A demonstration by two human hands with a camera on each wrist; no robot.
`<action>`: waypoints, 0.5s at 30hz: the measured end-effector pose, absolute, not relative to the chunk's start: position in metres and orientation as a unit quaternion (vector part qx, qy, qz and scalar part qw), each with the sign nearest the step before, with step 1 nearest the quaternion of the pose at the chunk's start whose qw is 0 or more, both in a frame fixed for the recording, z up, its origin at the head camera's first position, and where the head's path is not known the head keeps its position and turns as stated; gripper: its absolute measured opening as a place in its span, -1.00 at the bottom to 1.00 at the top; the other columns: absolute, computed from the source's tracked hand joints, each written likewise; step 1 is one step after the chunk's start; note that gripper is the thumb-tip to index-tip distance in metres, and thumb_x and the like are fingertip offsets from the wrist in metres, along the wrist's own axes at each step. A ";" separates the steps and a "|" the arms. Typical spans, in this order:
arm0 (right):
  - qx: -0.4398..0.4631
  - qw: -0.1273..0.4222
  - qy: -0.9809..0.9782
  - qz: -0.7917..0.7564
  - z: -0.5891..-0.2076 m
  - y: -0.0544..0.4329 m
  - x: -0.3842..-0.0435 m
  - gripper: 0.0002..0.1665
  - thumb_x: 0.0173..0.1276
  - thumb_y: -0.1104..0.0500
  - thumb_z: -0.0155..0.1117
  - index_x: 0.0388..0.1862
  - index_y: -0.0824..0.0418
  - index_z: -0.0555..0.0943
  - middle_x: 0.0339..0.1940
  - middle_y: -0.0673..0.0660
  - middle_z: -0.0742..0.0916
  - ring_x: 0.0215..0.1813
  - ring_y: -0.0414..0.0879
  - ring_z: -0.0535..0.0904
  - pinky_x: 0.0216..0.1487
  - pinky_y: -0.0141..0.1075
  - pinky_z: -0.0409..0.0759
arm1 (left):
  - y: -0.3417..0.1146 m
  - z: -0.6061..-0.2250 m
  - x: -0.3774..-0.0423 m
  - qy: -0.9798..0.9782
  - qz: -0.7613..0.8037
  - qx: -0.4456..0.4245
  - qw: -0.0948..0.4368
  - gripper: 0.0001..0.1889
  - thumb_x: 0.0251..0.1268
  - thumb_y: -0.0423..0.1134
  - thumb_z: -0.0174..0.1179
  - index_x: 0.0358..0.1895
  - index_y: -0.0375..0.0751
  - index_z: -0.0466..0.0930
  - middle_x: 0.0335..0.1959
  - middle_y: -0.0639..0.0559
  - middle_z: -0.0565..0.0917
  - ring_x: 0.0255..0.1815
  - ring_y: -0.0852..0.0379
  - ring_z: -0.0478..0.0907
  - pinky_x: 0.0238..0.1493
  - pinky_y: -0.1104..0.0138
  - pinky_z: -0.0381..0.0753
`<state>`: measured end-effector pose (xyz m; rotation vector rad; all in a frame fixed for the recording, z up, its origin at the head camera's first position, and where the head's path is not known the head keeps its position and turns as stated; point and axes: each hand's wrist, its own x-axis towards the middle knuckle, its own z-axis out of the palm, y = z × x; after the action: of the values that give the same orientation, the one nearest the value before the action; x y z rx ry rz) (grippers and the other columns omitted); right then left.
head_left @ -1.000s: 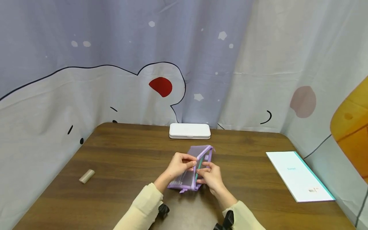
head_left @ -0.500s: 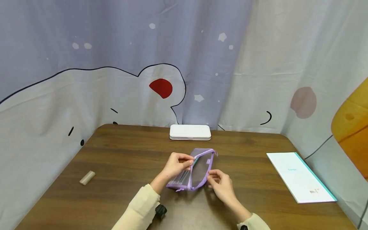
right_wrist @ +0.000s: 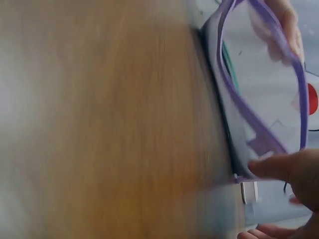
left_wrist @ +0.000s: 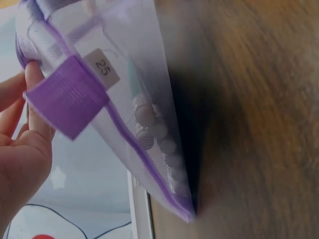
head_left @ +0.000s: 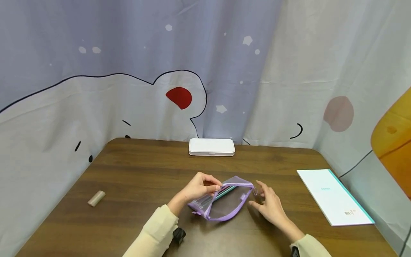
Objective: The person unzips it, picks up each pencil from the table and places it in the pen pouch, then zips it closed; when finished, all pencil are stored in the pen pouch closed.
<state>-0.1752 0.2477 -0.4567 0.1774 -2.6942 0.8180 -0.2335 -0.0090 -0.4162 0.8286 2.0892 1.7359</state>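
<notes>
A purple-trimmed mesh pencil pouch (head_left: 228, 202) rests on the table in front of me with its zip mouth gaping. My left hand (head_left: 199, 186) pinches the mouth's upper edge between thumb and fingers. Through the mesh show several pens (head_left: 224, 192), one of them teal; their round ends (left_wrist: 158, 132) appear in the left wrist view. That view also shows a purple fabric tab (left_wrist: 70, 97) and a label (left_wrist: 103, 68) marked 25. My right hand (head_left: 271, 207) is at the pouch's right end by the zip-pull ring (head_left: 255, 191), fingers spread and holding nothing.
A white lidded case (head_left: 212, 147) lies at the table's back edge. To the right is a white booklet (head_left: 335, 198) with a teal spine. A small beige block (head_left: 96, 198) sits on the left. Printed curtains (head_left: 135, 100) hang behind the table (head_left: 144, 160).
My right hand has drawn back from inside the pouch's mouth, moved right and let go of its edge. The mouth has widened and the pouch has turned, its far end swinging right.
</notes>
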 end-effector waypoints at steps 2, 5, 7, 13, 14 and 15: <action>0.099 0.190 -0.939 0.269 -0.459 0.250 -0.178 -0.13 -0.21 0.21 0.48 0.18 0.16 0.35 -0.21 0.23 0.56 -0.27 -0.05 0.50 -0.37 -0.30 0.53 | -0.009 -0.416 -0.234 0.731 0.594 0.303 0.148 -0.81 0.10 -0.44 0.14 -0.24 -0.54 0.57 -0.34 -0.40 0.60 -0.57 0.30 0.47 -0.35 -0.05 0.61; 0.166 0.233 -0.924 0.255 -0.461 0.251 -0.180 -0.22 -0.25 0.30 0.45 0.09 0.11 0.46 -0.13 0.23 0.57 -0.23 -0.07 0.51 -0.34 -0.28 0.52 | -0.011 -0.417 -0.236 0.732 0.585 0.318 0.144 -0.81 0.11 -0.44 0.13 -0.24 -0.54 0.57 -0.34 -0.44 0.59 -0.58 0.27 0.47 -0.38 -0.09 0.59; 0.210 0.263 -0.906 0.256 -0.463 0.251 -0.181 -0.33 -0.25 0.35 0.42 -0.02 0.12 0.54 -0.12 0.19 0.59 -0.20 -0.06 0.54 -0.29 -0.29 0.55 | -0.013 -0.418 -0.237 0.737 0.579 0.322 0.136 -0.81 0.12 -0.45 0.13 -0.24 -0.55 0.56 -0.35 -0.46 0.58 -0.59 0.27 0.45 -0.44 0.02 0.63; 0.272 0.330 -0.863 0.268 -0.464 0.248 -0.185 -0.52 -0.28 0.42 0.44 -0.26 0.16 0.63 -0.24 0.03 0.64 -0.21 -0.11 0.55 -0.20 -0.58 0.48 | -0.021 -0.416 -0.237 0.757 0.561 0.317 0.107 -0.82 0.12 -0.41 0.13 -0.26 -0.49 0.59 -0.45 -0.39 0.58 -0.63 0.33 0.37 -0.61 0.53 0.45; 0.275 0.336 -0.859 0.272 -0.464 0.247 -0.186 -0.54 -0.29 0.43 0.44 -0.29 0.17 0.63 -0.27 0.02 0.64 -0.22 -0.11 0.55 -0.19 -0.60 0.47 | -0.023 -0.415 -0.236 0.759 0.557 0.320 0.107 -0.83 0.12 -0.41 0.13 -0.27 -0.47 0.59 -0.46 -0.37 0.59 -0.62 0.32 0.38 -0.61 0.55 0.45; 0.277 0.339 -0.856 0.276 -0.464 0.247 -0.186 -0.56 -0.28 0.44 0.44 -0.32 0.17 0.63 -0.28 0.02 0.65 -0.23 -0.12 0.55 -0.19 -0.61 0.46 | -0.026 -0.414 -0.234 0.763 0.548 0.326 0.107 -0.83 0.12 -0.41 0.13 -0.27 -0.47 0.59 -0.47 -0.37 0.59 -0.62 0.31 0.39 -0.62 0.56 0.45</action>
<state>-0.1863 0.2467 -0.4642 0.7226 -2.2279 0.7183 -0.2344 -0.0258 -0.4140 0.9613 2.2458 1.6133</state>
